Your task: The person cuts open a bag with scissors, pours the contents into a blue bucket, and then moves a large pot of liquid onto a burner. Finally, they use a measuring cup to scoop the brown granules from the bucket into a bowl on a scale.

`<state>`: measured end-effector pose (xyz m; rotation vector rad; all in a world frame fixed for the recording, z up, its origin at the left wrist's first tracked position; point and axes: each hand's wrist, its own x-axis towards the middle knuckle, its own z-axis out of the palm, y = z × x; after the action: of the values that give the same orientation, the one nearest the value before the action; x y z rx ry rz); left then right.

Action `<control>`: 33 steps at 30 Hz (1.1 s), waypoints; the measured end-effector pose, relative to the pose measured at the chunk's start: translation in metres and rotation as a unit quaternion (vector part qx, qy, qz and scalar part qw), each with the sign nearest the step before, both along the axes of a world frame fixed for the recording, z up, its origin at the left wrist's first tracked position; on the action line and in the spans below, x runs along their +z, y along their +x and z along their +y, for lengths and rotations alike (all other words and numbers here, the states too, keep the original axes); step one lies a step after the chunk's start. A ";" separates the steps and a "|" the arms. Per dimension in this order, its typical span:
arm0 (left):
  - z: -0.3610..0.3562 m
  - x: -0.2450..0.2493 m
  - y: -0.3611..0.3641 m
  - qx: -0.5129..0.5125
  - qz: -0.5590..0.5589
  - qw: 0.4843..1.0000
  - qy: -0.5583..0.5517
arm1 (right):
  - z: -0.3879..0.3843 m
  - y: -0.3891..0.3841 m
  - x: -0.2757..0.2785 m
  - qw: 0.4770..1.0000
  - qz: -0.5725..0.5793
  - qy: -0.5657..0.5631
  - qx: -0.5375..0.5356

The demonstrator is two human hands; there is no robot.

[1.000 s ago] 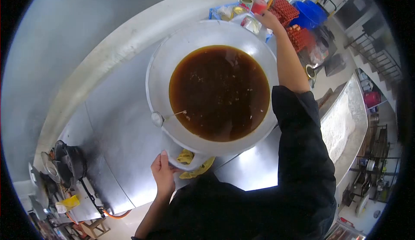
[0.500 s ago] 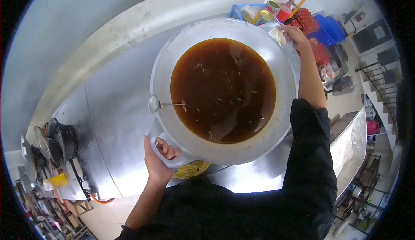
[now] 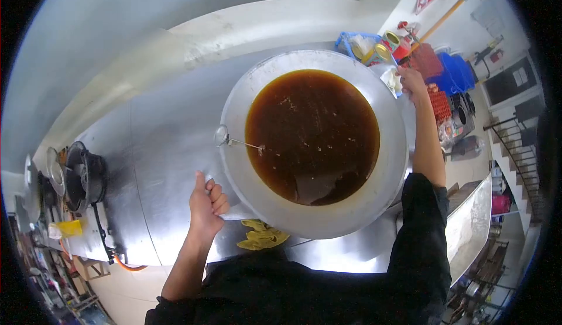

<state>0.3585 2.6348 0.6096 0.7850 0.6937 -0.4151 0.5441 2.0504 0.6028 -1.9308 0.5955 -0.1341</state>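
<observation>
We have a wide, round, silver-grey metal wok (image 3: 389,175) over the right part of the long, shiny steel counter (image 3: 167,167), with dark brown liquid (image 3: 313,137) in it; we cannot tell whether its base touches the counter. Our left hand (image 3: 206,208) is at the handle on its near left side, fingers curled together around it and thumb pointing up. Our right hand (image 3: 412,83) is at its far right side, fingers bent and close together beside a small whitish packet (image 3: 391,81); we cannot tell how tightly they close. A round-dialled metal thermometer (image 3: 222,136) sits at the left rim, its thin stem reaching the liquid. A crumpled yellow-green cloth (image 3: 262,235) lies at the counter's near edge, between our left hand and the wok's near side. A blue plastic basket (image 3: 343,42) and open metal cans (image 3: 377,53) stand near the far right corner. Black round pans (image 3: 86,175) sit toward the left end.
</observation>
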 end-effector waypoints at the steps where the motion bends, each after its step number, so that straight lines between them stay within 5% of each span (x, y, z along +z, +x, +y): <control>1: 0.006 0.001 -0.001 0.006 0.004 1.000 0.008 | 0.006 0.001 -0.002 1.000 0.000 0.010 0.010; 15: 0.132 0.051 -0.049 0.104 -0.035 0.994 0.011 | 0.159 0.100 0.043 0.988 -0.069 -0.024 0.136; 33: 0.446 0.149 -0.132 0.294 -0.103 0.950 -0.025 | 0.656 0.205 0.156 0.936 -0.040 -0.019 0.350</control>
<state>0.2264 3.0806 0.7588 0.5289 0.6817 0.1900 0.7487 2.7067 0.7591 -2.0520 -0.1727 0.2308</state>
